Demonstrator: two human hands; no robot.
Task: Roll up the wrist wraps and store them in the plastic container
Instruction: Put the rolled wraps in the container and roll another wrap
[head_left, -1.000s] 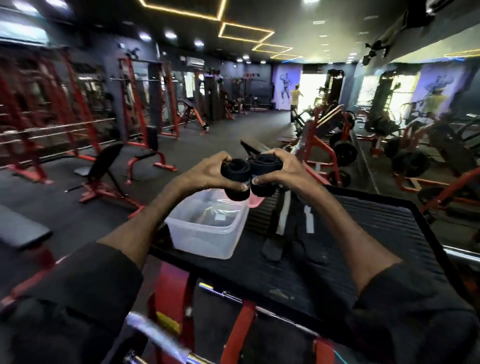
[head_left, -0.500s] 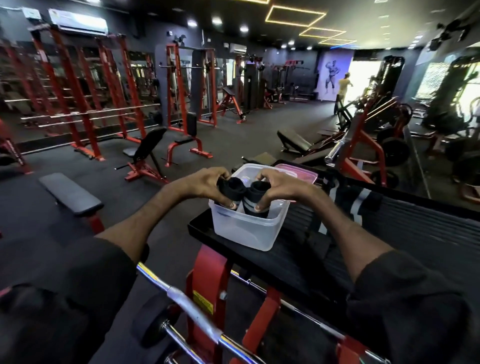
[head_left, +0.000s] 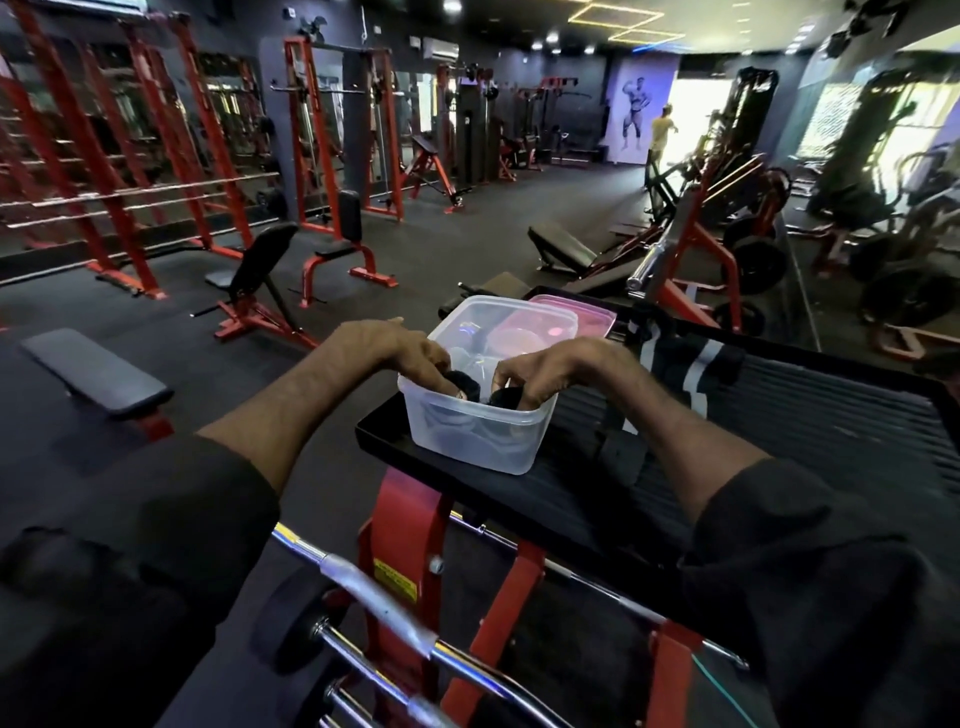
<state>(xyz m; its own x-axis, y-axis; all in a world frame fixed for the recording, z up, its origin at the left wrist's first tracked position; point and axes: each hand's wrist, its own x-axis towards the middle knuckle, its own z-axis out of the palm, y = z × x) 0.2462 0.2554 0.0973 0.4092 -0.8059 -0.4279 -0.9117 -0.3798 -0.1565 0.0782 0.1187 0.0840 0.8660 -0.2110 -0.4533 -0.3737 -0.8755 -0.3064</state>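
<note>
Hands (head_left: 483, 366) press two rolled wraps (head_left: 461, 383) (black) inside clear container (head_left: 478, 441).

The plastic container (head_left: 483, 441) is sitting at the counter (head_left: 571, 488)'s left end. The fingers (head_left: 434, 371) are reaching inside it, each hand's around a rolled wrap (head_left: 464, 383). Beyond the fingers a lid (head_left: 587, 317) is lying; right of them, unrolled wraps (head_left: 670, 364) are lying on the counter.

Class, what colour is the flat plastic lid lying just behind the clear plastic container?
Translucent pink. The flat plastic lid shows best in the head view.
</note>
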